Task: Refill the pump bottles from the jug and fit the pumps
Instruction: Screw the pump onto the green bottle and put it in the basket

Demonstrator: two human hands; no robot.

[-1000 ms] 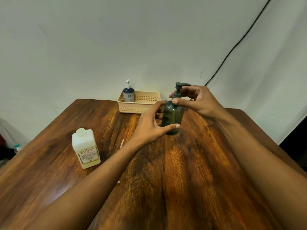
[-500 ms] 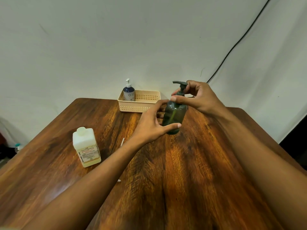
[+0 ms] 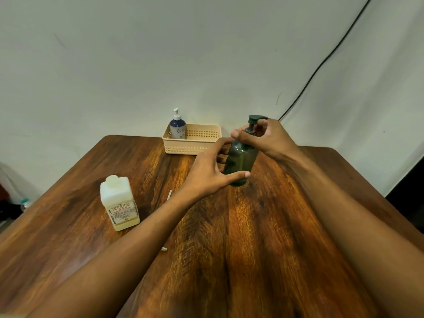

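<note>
A dark green pump bottle (image 3: 241, 160) stands slightly tilted on the wooden table (image 3: 252, 249), at its far middle. My left hand (image 3: 210, 172) wraps around the bottle's body from the left. My right hand (image 3: 267, 137) pinches the collar of the dark green pump (image 3: 254, 121) on the bottle's neck, with the nozzle pointing right. A white jug (image 3: 119, 203) with its cap on stands to the left. A blue pump bottle (image 3: 177, 127) with a white pump stands in the left end of a beige basket (image 3: 195, 146).
A thin white stick (image 3: 169, 195) lies on the table between the jug and my left forearm. A small white bit (image 3: 164, 249) lies under that forearm. A black cable (image 3: 321, 65) runs down the wall at the right. The table's right edge is close to a dark gap.
The pump head has turned: its nozzle pointed left half a second ago and points right now. My right fingers have shifted on the collar. The bottle has stayed in place.
</note>
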